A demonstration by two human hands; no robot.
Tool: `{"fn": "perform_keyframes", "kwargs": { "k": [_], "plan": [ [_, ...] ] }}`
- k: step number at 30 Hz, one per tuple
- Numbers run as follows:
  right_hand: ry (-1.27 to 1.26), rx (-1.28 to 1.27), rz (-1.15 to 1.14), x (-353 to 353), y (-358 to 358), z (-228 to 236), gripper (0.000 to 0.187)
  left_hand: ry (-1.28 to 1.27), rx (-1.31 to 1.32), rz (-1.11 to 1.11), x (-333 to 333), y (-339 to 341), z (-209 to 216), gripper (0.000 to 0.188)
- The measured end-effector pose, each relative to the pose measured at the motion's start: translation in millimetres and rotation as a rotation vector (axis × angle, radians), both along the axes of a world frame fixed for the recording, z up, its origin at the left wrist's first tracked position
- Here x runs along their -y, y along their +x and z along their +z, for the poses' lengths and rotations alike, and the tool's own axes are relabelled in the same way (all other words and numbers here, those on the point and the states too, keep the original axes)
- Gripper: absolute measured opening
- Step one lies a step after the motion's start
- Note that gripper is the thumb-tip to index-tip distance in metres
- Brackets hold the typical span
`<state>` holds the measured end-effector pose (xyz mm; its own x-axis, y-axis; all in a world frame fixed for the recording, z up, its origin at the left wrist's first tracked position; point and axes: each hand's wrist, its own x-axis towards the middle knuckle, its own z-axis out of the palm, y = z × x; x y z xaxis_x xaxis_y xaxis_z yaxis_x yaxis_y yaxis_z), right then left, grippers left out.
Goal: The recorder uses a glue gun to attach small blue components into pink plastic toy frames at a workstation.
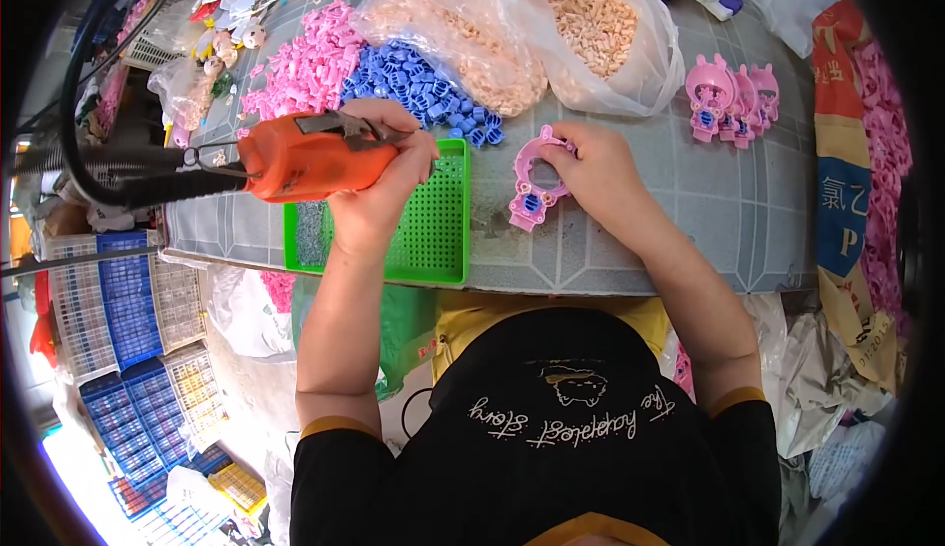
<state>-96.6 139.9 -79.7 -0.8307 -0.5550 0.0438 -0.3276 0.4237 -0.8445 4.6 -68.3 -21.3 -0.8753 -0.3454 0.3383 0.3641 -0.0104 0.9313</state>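
My left hand (pixel 379 167) is wrapped round an orange power screwdriver (pixel 305 159), held above the green basket (pixel 466 211); its tip is hidden behind the hand. Small grey pieces, perhaps screws, (pixel 312 236) lie in the basket's left part. To the right of the basket, my right hand (pixel 596 167) pinches the rim of a pink ring-shaped plastic part (pixel 527 177) with a small ear on top and a blue insert (pixel 533 202) near its lower end. That part is on or just over the grey table (pixel 679 221).
Piles of pink pieces (pixel 305 64) and blue pieces (pixel 413 83) lie beyond the basket. A clear bag (pixel 660 64) holds peach-coloured bits. Several similar pink parts (pixel 724 103) stand at the far right, near a printed sack (pixel 842 172). Plastic crates (pixel 128 300) are on the left.
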Motion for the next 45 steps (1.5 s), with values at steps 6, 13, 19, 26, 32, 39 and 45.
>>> {"fn": "perform_keyframes", "kwargs": {
  "k": [6,13,19,26,32,39,45],
  "plan": [
    [0.036,-0.052,-0.003,-2.3,-0.6,-2.9,0.023,-0.11,0.033,0.074,-7.3,4.8,5.9,0.027],
    [0.042,-0.055,-0.016,-2.1,-4.0,-9.3,0.022,0.029,-0.213,-0.189,-43.7,11.0,39.6,0.031],
    [-0.018,-0.027,-0.004,-4.3,-2.9,-7.8,0.021,-0.049,-0.189,-0.316,-73.5,-4.1,35.8,0.026],
    [-0.041,0.056,0.006,-6.9,-2.0,-3.2,0.021,-0.1,-0.09,-0.324,-76.7,-12.0,16.5,0.029],
    [-0.067,0.017,0.004,-5.6,-1.8,-8.7,0.02,-0.104,0.003,-0.291,-74.3,-18.9,10.0,0.023],
    [-0.104,0.178,0.037,-2.2,-1.9,-10.4,0.017,-0.303,-0.059,-0.432,-81.9,-24.5,12.3,0.026],
    [-0.024,-0.194,-0.032,-7.6,-4.6,-27.0,0.022,0.054,-0.138,-0.071,-93.0,-0.9,39.5,0.029]
  ]
}}
